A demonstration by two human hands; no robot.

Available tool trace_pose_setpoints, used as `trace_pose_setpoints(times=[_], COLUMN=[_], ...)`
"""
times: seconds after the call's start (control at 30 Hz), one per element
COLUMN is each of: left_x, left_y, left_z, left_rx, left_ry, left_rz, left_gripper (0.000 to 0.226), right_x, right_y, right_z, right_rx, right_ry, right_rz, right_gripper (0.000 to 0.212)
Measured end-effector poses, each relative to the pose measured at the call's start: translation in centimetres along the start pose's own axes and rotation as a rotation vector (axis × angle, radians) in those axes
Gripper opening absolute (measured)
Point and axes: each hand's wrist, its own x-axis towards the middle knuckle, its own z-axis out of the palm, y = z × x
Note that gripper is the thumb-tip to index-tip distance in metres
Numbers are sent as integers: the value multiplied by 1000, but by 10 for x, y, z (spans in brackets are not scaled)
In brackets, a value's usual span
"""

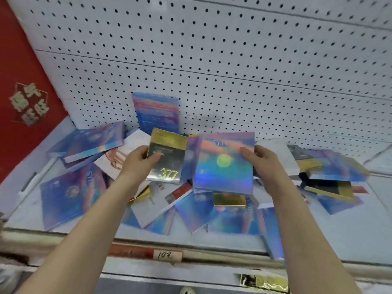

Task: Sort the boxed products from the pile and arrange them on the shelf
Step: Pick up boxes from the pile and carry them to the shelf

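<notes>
I see my left hand just left of centre, gripping a silver and gold box by its left edge, thumb curled over the front face and the other fingers hidden behind it. The box is lifted off the heap, tilted a little, with gold digits along its lower part. My right hand sits at about 3 o'clock from that box and grips a holographic blue box by its right edge; the thumb lies on the front, the remaining fingers wrap behind. This box has an orange band across its top and a yellow-green disc in the middle, and its left edge nearly touches the silver and gold box.

Under both hands lies the pile of boxed products, spread across the white shelf in a loose jumble, mostly the same shimmering blue kind, with some white ones and a few black and gold ones toward 3 o'clock. At 12 o'clock from the pile one blue box stands leaning against the pegboard back panel. A red side panel with gold characters fills the 9 o'clock edge. At 6 o'clock, on the shelf's front rail, there is a handwritten price tag.
</notes>
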Motion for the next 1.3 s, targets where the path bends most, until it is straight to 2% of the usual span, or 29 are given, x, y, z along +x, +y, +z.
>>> trace_pose_setpoints(times=[0.07,0.13,0.27,0.4,0.53,0.6,0.7,0.8,0.9,1.07,1.3], left_x=[-19,-37,-76,-102,-130,-150,-183,-214,-250,-316,-388], left_y=[-5,-18,-38,-50,-63,-65,-62,-58,-55,-51,-32], left_z=[-1,-3,-5,5,35,60,101,145,196,287,407], left_rx=[-211,-293,-302,-254,-175,-135,-113,-68,-66,-61,-32], left_ry=[-63,-117,-251,-367,-508,-590,-676,-761,-855,-948,-1037], left_rz=[-71,-79,-37,-7,-52,-50,-56,-48,-19,-26,14], left_gripper=[13,14,24,19,11,12,19,22,21,17,15], right_x=[-31,-63,-127,-194,-261,-294,-336,-371,-405,-456,-490], right_y=[14,32,68,96,116,126,144,161,180,206,232], right_z=[1,7,19,18,-2,-18,-45,-80,-121,-199,-320], right_rx=[151,252,342,397,420,407,381,358,352,362,379], right_ry=[64,141,334,502,664,714,792,857,927,1008,1081], right_rz=[5,-1,27,22,74,84,116,120,116,128,147], right_gripper=[16,16,23,21,38,38,28,31,17,10,25])
